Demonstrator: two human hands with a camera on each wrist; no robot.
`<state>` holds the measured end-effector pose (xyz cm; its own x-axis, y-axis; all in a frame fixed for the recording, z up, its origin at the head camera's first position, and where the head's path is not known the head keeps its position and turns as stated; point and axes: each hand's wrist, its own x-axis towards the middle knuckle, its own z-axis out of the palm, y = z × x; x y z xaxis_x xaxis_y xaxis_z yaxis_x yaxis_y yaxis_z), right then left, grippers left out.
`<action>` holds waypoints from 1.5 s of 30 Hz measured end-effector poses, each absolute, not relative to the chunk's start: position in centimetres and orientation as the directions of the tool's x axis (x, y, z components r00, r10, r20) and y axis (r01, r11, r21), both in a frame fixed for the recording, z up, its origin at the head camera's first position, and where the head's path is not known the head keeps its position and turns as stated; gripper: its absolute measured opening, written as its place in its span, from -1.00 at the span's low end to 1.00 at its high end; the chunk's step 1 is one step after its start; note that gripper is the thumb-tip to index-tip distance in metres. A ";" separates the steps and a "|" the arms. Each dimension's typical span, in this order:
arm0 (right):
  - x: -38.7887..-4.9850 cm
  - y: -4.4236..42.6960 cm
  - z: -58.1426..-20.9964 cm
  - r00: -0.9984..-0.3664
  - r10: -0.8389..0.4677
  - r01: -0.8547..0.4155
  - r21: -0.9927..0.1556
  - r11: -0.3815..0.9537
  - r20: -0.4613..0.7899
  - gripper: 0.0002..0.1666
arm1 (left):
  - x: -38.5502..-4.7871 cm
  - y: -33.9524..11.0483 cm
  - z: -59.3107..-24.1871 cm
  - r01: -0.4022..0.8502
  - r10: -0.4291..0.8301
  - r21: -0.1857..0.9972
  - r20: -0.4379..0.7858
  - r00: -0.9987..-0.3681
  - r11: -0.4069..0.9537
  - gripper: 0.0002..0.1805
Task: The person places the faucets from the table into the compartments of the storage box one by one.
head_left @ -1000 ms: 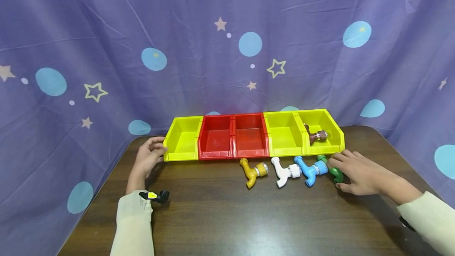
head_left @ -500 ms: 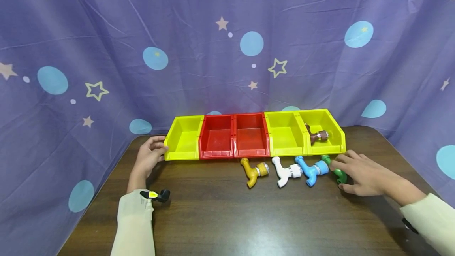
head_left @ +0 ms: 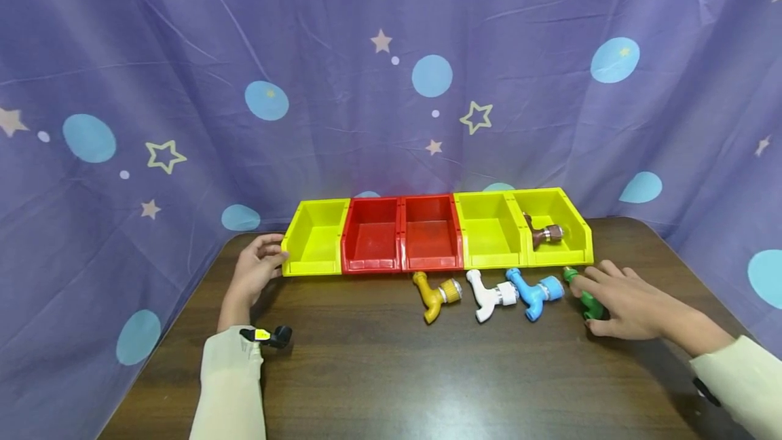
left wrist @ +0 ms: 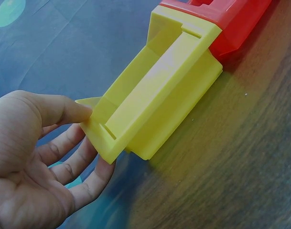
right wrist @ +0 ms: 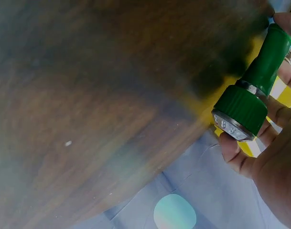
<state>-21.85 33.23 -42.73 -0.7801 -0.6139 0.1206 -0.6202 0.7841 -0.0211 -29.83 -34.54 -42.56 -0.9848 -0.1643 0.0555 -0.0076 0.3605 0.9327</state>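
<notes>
My left hand (head_left: 253, 273) holds the left side of the leftmost yellow bin (head_left: 287, 267); the left wrist view has the thumb and fingers of my left hand (left wrist: 45, 157) at the corner of that yellow bin (left wrist: 155, 90). At the right, my right hand (head_left: 629, 301) grips a green faucet (head_left: 591, 304) and partly covers it. Seen from the right wrist, the green faucet (right wrist: 243, 107) lies between the thumb and fingers of my right hand (right wrist: 279, 152), its ribbed knob towards the camera.
Yellow (head_left: 434, 299), white (head_left: 487, 297) and blue (head_left: 534, 295) faucets lie in front of the joined bins. Two red bins (head_left: 373, 265) stand between yellow ones. A brown faucet (head_left: 544, 234) rests in the rightmost yellow bin (head_left: 577, 257). A patterned curtain (head_left: 342, 87) hangs behind.
My right hand has moved slightly right with the green faucet, which now lies apart from the blue one. My left hand keeps its place at the bin.
</notes>
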 end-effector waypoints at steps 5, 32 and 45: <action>-21.6 33.3 -42.4 -0.779 -0.611 -0.616 0.010 0.787 0.141 -0.47 | -30.0 -34.6 -42.6 -0.006 -0.165 0.931 0.058 -0.985 0.364 -0.49; -23.7 29.6 -37.4 -0.738 -0.662 -0.649 0.134 0.749 0.128 -0.50 | -29.7 -35.1 -42.7 -0.003 -0.148 0.926 0.057 -0.987 0.378 -0.46; -25.3 26.7 -35.8 -0.734 -0.662 -0.653 0.108 0.749 0.151 -0.47 | -29.8 -34.7 -42.6 -0.002 -0.155 0.925 0.062 -0.986 0.379 -0.46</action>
